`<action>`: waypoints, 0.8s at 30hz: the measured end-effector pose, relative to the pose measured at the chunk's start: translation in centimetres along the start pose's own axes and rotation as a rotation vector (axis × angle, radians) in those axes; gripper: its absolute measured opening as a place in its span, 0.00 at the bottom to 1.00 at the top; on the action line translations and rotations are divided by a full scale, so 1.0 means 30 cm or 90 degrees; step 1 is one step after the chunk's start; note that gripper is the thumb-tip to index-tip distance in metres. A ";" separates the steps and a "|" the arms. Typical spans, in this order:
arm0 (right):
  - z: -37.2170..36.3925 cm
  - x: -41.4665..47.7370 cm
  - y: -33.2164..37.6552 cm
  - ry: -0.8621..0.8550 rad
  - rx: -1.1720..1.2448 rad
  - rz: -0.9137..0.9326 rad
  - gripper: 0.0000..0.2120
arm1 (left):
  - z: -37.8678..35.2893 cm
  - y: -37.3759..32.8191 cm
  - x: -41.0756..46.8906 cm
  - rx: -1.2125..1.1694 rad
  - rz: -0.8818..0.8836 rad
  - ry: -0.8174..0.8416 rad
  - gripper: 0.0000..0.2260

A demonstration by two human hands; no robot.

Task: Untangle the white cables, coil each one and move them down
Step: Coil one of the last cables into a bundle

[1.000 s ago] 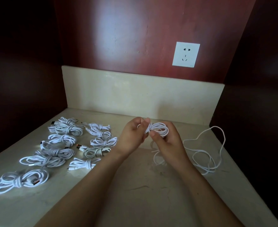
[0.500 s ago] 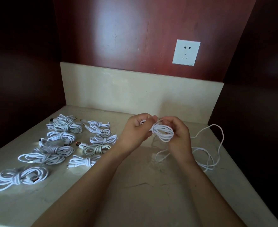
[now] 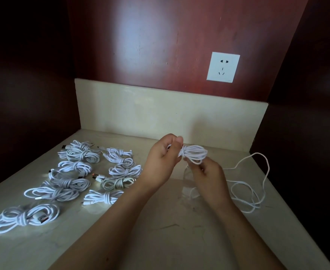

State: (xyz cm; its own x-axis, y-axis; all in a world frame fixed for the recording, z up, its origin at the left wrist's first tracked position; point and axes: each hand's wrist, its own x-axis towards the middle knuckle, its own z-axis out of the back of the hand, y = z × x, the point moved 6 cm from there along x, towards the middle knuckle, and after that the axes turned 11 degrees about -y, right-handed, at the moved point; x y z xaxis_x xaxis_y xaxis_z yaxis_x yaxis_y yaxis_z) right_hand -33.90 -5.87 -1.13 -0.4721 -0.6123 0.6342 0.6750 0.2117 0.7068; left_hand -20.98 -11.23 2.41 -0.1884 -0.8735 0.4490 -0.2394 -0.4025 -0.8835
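A white cable coil (image 3: 196,154) hangs in the air above the middle of the counter. My left hand (image 3: 163,158) pinches its left end between thumb and fingers. My right hand (image 3: 207,173) is just below the coil, its fingers curled on a strand that wraps the coil's middle. A thin loose strand drops from the coil towards the counter. To the right, a loose white cable (image 3: 253,184) lies uncoiled in wide loops. Several coiled white cables (image 3: 76,184) lie in two rows on the left.
The stone counter (image 3: 160,234) sits in a niche with dark wood walls left and right and a low pale backsplash (image 3: 160,112) behind. A white wall socket (image 3: 223,67) is above it.
My right hand has come off the coil's right side and dropped below it, working the wrapping strand. The coil now sticks out uncovered to the right of my left hand.
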 end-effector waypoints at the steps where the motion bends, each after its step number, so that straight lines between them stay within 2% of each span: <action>1: -0.012 -0.014 0.008 0.020 -0.067 0.020 0.09 | 0.012 0.007 0.007 0.015 -0.006 -0.023 0.15; 4: -0.045 -0.054 0.076 0.092 -0.175 0.116 0.15 | 0.061 0.029 0.030 0.051 -0.007 -0.097 0.16; 7: -0.061 -0.081 0.154 0.121 -0.200 0.234 0.14 | 0.101 0.043 0.044 0.237 -0.092 -0.110 0.16; 9: -0.052 -0.081 0.182 0.098 -0.205 0.276 0.13 | 0.104 0.050 0.044 0.377 -0.136 -0.090 0.14; 11: -0.021 -0.064 0.184 0.041 -0.192 0.268 0.13 | 0.096 0.046 0.042 0.437 -0.169 -0.064 0.13; 14: 0.050 -0.021 0.153 -0.047 -0.115 0.171 0.13 | 0.062 0.039 0.032 0.460 -0.193 -0.009 0.11; 17: 0.093 0.028 0.092 -0.070 0.043 0.005 0.04 | 0.020 0.046 0.010 0.422 -0.192 0.080 0.13; 21: 0.069 0.045 0.047 0.041 0.323 -0.257 0.04 | -0.018 0.034 -0.016 0.199 -0.096 0.133 0.15; 23: 0.041 0.025 0.024 0.099 0.377 -0.379 0.07 | -0.033 0.017 -0.030 0.088 -0.032 0.114 0.15; 24: 0.029 0.018 0.015 0.118 0.388 -0.404 0.10 | -0.037 0.007 -0.034 0.054 -0.016 0.097 0.15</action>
State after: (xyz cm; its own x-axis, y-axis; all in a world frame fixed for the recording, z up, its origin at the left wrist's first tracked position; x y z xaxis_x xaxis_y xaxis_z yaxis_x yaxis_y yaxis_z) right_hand -34.34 -5.43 -0.20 -0.5192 -0.8534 0.0450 -0.1236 0.1271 0.9842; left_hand -21.90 -10.12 1.93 -0.3264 -0.8137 0.4809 -0.1655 -0.4518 -0.8767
